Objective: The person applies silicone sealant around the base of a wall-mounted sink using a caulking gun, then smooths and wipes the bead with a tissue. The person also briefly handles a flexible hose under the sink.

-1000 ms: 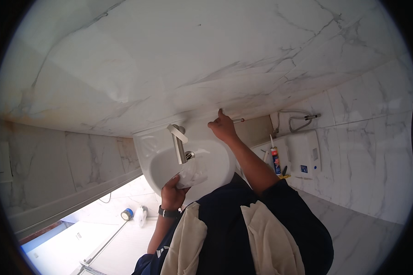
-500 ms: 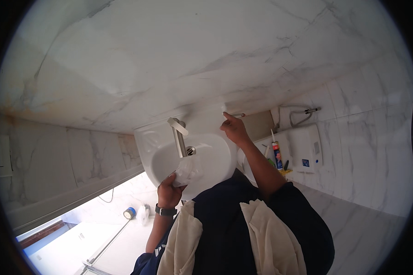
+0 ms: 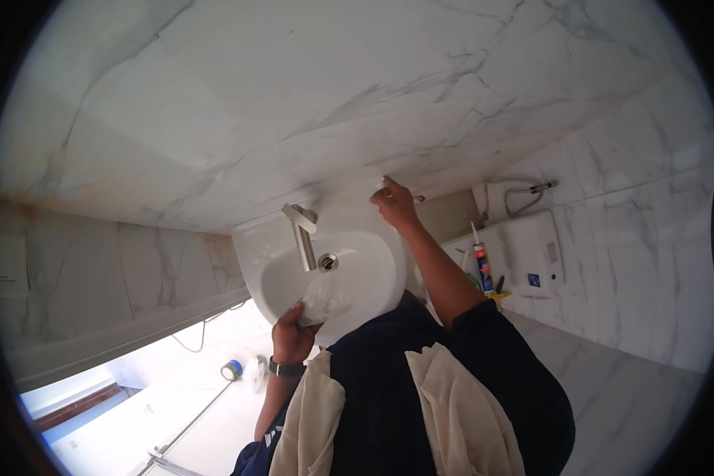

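A clear plastic bag (image 3: 324, 301) hangs over the front of the white washbasin (image 3: 382, 266), pinched in the closed fingers of my left hand (image 3: 295, 339). Behind the bag, a brushed-metal faucet (image 3: 303, 242) reaches out over the round drain (image 3: 328, 262). At the basin's back right corner, against the marble-look wall, my right hand (image 3: 397, 208) has its fingers curled together. Something small and whitish shows at its fingertips, too small to name.
Right of the basin, a sealant cartridge (image 3: 482, 263) with a pointed nozzle lies on a white fixture (image 3: 523, 254). A grey hose (image 3: 516, 202) loops against the tiled wall behind it. On the lower left stand a small round tin (image 3: 231, 370) and a whitish plastic-looking bundle (image 3: 254, 373).
My right hand has shifted slightly up and left, its extended index finger now drawn in with the others. My left hand keeps the bag in nearly the same place.
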The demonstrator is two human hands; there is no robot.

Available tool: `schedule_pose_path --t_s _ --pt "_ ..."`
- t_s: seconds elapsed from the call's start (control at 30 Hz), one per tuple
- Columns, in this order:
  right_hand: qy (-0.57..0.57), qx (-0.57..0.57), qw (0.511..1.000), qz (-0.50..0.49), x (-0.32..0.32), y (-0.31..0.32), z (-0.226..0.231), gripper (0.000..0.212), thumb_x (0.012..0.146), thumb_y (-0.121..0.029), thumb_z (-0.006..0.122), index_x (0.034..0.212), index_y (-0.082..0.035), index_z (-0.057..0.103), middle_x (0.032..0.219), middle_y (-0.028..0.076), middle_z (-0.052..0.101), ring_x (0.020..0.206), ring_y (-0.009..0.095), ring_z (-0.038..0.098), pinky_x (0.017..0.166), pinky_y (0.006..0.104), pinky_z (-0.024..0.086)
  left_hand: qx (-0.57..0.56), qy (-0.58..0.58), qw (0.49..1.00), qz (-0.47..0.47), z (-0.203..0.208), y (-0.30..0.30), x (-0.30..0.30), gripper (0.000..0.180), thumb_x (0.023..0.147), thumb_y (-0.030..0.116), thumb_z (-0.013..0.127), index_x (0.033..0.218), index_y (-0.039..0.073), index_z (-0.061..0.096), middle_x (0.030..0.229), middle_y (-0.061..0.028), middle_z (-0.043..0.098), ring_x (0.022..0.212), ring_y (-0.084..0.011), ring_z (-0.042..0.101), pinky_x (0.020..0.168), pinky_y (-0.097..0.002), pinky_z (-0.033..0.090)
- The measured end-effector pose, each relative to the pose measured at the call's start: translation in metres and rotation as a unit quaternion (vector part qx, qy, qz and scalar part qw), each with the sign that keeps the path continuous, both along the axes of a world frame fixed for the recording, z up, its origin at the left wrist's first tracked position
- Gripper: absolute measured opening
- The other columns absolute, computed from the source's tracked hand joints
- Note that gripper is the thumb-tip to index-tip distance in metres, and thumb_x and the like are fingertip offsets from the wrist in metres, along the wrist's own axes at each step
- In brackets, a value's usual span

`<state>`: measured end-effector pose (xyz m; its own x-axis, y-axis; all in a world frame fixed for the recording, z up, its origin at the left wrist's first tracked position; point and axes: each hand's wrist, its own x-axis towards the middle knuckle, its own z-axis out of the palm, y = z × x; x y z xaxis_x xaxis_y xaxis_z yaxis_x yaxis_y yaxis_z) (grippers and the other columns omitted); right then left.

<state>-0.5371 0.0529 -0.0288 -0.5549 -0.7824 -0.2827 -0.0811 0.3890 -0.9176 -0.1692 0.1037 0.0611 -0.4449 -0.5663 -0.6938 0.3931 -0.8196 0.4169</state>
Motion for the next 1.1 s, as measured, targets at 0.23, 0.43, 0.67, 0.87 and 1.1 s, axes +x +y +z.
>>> schedule_pose_path --t_s 0.23,0.43,0.67,0.87,1.1 --pt "0.047 0.009 0.999 0.001 0.004 -0.002 0.014 0.068 0.078 -0.022 0.071 0.131 0.016 0.054 0.086 0.014 0.073 0.082 0.026 0.072 0.078 0.0346 0.054 0.012 0.004 1.0 0.007 -0.005 0.008 0.009 0.049 0.103 0.014 0.047 0.15 0.006 0.037 0.148 -0.0152 0.05 0.137 -0.0355 0.049 0.114 -0.0585 0.041" --pt "0.132 0.027 0.991 0.022 0.01 -0.006 0.015 0.079 0.076 -0.022 0.071 0.137 0.02 0.045 0.087 0.016 0.073 0.087 0.031 0.072 0.083 0.0369 0.055 0.011 0.01 1.0 0.007 -0.003 0.009 0.01 0.048 0.103 0.014 0.047 0.149 0.006 0.037 0.148 -0.0154 0.05 0.137 -0.0356 0.05 0.114 -0.0576 0.041" --pt "0.201 0.107 0.971 0.071 0.023 -0.019 0.02 0.094 0.075 -0.025 0.07 0.141 0.027 0.028 0.089 0.018 0.074 0.091 0.032 0.072 0.085 0.0348 0.056 0.026 0.019 0.999 0.001 -0.004 0.005 0.014 0.047 0.103 0.014 0.047 0.148 0.003 0.038 0.147 -0.0169 0.051 0.137 -0.0357 0.049 0.115 -0.0574 0.041" --pt "0.236 0.129 0.961 0.068 0.034 -0.024 0.012 0.099 0.076 -0.027 0.07 0.144 0.027 0.023 0.089 0.017 0.074 0.092 0.03 0.072 0.084 0.0337 0.057 0.014 0.011 1.0 0.0 -0.005 0.004 0.015 0.048 0.103 0.015 0.046 0.148 0.0 0.037 0.148 -0.018 0.05 0.138 -0.0362 0.049 0.115 -0.0571 0.041" --pt "0.309 0.114 0.934 0.136 0.061 -0.022 0.014 0.088 0.076 -0.023 0.069 0.146 0.018 0.035 0.086 0.017 0.073 0.083 0.032 0.072 0.081 0.0365 0.057 -0.005 0.015 1.0 -0.003 -0.003 0.001 0.012 0.048 0.103 0.014 0.046 0.149 0.001 0.036 0.148 -0.0178 0.05 0.137 -0.0363 0.05 0.115 -0.0566 0.042"
